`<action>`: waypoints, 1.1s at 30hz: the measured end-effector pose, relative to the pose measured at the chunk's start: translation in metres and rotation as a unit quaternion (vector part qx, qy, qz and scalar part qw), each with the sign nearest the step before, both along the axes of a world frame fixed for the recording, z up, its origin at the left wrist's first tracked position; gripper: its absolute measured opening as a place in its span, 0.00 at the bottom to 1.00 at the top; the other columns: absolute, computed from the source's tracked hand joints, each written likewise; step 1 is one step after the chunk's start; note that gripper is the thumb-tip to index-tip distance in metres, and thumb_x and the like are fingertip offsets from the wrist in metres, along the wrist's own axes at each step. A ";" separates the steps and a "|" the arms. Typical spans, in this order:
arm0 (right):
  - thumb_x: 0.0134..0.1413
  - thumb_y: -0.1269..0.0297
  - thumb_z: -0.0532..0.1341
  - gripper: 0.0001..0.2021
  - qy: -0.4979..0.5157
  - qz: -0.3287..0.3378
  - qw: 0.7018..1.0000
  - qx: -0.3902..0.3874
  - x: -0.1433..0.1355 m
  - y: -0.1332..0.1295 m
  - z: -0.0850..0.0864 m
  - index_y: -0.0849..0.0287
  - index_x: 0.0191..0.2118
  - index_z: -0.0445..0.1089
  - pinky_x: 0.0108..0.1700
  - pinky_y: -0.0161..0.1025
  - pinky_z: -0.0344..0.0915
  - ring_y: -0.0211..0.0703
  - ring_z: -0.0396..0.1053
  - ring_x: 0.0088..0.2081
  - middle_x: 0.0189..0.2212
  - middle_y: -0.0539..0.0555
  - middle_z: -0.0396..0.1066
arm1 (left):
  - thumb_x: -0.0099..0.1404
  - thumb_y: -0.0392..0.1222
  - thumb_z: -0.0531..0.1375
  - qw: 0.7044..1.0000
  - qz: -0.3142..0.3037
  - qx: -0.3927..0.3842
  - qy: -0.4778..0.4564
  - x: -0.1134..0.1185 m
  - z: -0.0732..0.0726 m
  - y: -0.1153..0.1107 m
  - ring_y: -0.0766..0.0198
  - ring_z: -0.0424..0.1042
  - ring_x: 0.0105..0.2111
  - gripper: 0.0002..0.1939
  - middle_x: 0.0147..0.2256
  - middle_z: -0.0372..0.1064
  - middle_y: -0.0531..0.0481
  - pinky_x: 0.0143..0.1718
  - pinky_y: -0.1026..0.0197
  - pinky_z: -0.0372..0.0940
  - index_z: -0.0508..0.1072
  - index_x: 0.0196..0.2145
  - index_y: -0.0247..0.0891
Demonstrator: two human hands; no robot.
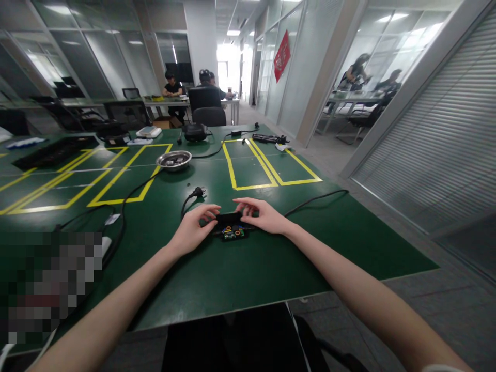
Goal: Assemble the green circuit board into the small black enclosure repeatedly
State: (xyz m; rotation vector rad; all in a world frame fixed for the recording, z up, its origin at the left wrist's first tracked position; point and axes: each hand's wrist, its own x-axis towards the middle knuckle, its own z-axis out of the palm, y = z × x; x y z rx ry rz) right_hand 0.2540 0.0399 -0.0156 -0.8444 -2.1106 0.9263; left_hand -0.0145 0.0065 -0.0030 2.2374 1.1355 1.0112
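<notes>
A small black adapter case lies opened on the green table, its green circuit board (234,234) with coils showing in the lower shell. Behind the board, the black case cover (228,217) is tilted up. My left hand (194,226) grips the cover's left end between curled fingers and thumb. At the opposite end, my right hand (262,215) pinches it the same way. A black power plug (198,192) on a cord rests just beyond my left hand. Another black cable (318,197) runs off to the right from the case.
A metal bowl (174,160) with small metal parts stands ahead to the left. Yellow tape (256,186) marks rectangles on the green table (302,263). Farther back are a black pouch (195,132), a folded tripod (269,138) and a black tray (56,151). People sit in the background.
</notes>
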 end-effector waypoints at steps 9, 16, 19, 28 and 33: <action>0.51 0.59 0.74 0.12 0.095 0.076 0.988 -0.095 0.010 -0.002 0.015 0.58 0.39 0.82 0.47 0.41 0.70 0.43 0.74 0.42 0.41 0.54 0.76 | 0.68 0.36 0.62 0.994 -0.087 0.067 -0.017 0.004 0.016 -0.015 0.60 0.77 0.39 0.10 0.42 0.77 0.45 0.43 0.57 0.74 0.79 0.46 0.39; 0.49 0.58 0.76 0.12 0.038 0.114 0.988 -0.094 0.007 -0.011 0.017 0.58 0.39 0.82 0.51 0.44 0.70 0.44 0.73 0.45 0.45 0.55 0.72 | 0.62 0.38 0.66 0.989 -0.139 0.019 0.044 0.004 0.017 -0.019 0.57 0.76 0.46 0.08 0.46 0.75 0.44 0.51 0.54 0.71 0.74 0.40 0.39; 0.50 0.63 0.75 0.11 0.010 0.112 0.993 -0.032 0.004 -0.017 0.020 0.57 0.41 0.81 0.55 0.46 0.69 0.45 0.72 0.48 0.46 0.55 0.72 | 0.60 0.38 0.67 0.989 -0.132 -0.005 0.068 0.004 0.014 -0.017 0.57 0.76 0.44 0.11 0.46 0.76 0.46 0.47 0.56 0.71 0.71 0.39 0.40; 0.54 0.68 0.72 0.10 -0.034 0.113 0.992 0.052 -0.001 -0.023 0.021 0.57 0.43 0.77 0.55 0.46 0.68 0.46 0.72 0.48 0.46 0.55 0.70 | 0.62 0.39 0.63 0.978 -0.121 0.071 0.157 0.006 0.013 -0.016 0.55 0.76 0.41 0.07 0.43 0.77 0.45 0.43 0.55 0.70 0.69 0.38 0.41; 0.50 0.63 0.75 0.18 -0.094 0.084 0.984 0.125 -0.006 -0.024 0.014 0.57 0.46 0.74 0.52 0.44 0.70 0.48 0.73 0.49 0.50 0.57 0.70 | 0.69 0.42 0.59 0.964 -0.111 0.105 0.219 0.007 0.016 -0.013 0.54 0.76 0.39 0.10 0.40 0.77 0.45 0.42 0.55 0.69 0.72 0.46 0.39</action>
